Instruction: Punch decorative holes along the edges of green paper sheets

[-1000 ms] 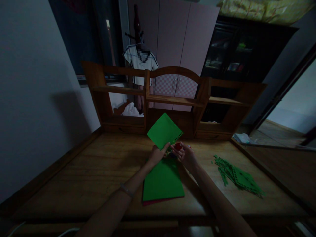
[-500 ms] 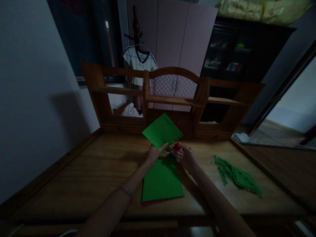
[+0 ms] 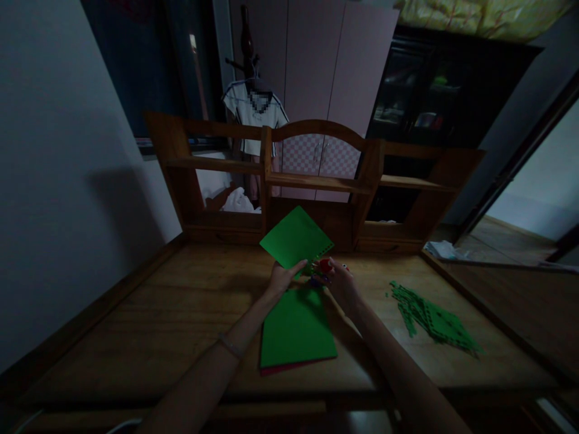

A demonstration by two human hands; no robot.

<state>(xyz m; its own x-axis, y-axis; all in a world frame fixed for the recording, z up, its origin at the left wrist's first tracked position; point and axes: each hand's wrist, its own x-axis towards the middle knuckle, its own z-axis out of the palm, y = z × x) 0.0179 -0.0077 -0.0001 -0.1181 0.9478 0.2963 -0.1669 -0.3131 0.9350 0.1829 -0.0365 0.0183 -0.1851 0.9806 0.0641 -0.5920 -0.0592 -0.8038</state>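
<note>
My left hand pinches the lower corner of a green sheet held up above the desk; small holes run along the sheet's right edge. My right hand is closed around a small red tool at that perforated edge. Below both hands a stack of green sheets lies flat on the wooden desk, with a red sheet showing under its front edge.
A pile of punched green strips and scraps lies on the desk to the right. A wooden shelf unit stands along the back of the desk. A shirt on a hanger and pink wardrobe doors are behind it.
The held green sheet has tilted and shifted slightly left. Both hands stay together at its edge. The camera view has drifted a little.
</note>
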